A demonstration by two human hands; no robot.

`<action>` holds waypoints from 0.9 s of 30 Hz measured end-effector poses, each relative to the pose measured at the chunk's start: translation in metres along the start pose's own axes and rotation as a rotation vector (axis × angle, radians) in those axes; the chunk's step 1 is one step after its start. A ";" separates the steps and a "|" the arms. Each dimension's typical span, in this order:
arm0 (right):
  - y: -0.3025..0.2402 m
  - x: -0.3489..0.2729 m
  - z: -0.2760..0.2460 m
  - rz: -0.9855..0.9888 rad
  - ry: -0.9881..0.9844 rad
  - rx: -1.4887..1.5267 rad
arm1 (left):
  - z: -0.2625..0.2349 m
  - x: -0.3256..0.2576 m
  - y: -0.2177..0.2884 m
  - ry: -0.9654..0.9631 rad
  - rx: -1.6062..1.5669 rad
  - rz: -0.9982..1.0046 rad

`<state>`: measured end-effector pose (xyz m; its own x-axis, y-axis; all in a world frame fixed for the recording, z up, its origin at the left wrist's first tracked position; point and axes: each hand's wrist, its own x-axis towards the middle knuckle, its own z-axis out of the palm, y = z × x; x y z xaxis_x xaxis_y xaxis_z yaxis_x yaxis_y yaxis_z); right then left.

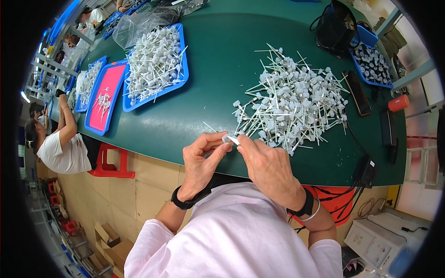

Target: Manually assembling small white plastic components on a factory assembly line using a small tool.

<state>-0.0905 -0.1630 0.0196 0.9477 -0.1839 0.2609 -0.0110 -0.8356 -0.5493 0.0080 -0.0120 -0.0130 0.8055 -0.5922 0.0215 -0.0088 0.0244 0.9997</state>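
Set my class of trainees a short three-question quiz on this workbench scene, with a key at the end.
1. True or false: the loose pile of white-stemmed pieces lies directly on the green table.
2. On the pink-lined tray lies: (a) a phone; (b) a small cluster of such pieces; (c) a plastic bag.
3. Which hand has a pale bangle at its wrist?

Key: 1. True. 2. b. 3. The right hand.
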 end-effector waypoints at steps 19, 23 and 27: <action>0.031 0.012 -0.005 0.253 -0.313 0.803 | -0.001 0.006 0.005 -0.059 -0.126 -0.088; 0.034 0.014 -0.007 0.308 -0.407 0.916 | -0.002 0.005 0.001 -0.054 -0.126 -0.088; 0.038 0.017 -0.005 0.298 -0.435 0.992 | -0.003 0.005 0.001 -0.053 -0.122 -0.073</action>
<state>-0.0766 -0.2006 0.0070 0.9825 0.0511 -0.1789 -0.1805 0.0292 -0.9831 0.0138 -0.0130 -0.0121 0.7688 -0.6377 -0.0471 0.1235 0.0758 0.9894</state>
